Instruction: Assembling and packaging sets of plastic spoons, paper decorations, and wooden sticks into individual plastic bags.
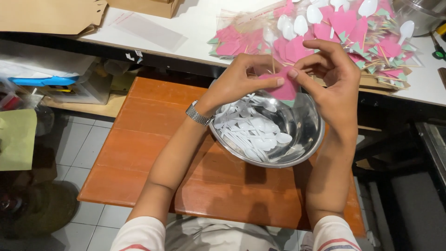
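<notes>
Here the left hand [241,76] and the right hand [327,69] meet over a round shiny steel bowl [306,135], fingertips of both pinched on one pink paper napkin [284,88] with a thin wooden toothpick [272,62] rising from it. Below, the bowl holds white plastic spoons [253,128] and rests on an orange wooden surface [158,139]. At twelve o'clock, a heap of bagged pink napkin-and-spoon sets [344,28] lies on a white surface [195,23].

I see one head view, looking steeply down, close over my hands, left hand [241,79] and right hand [332,76].
</notes>
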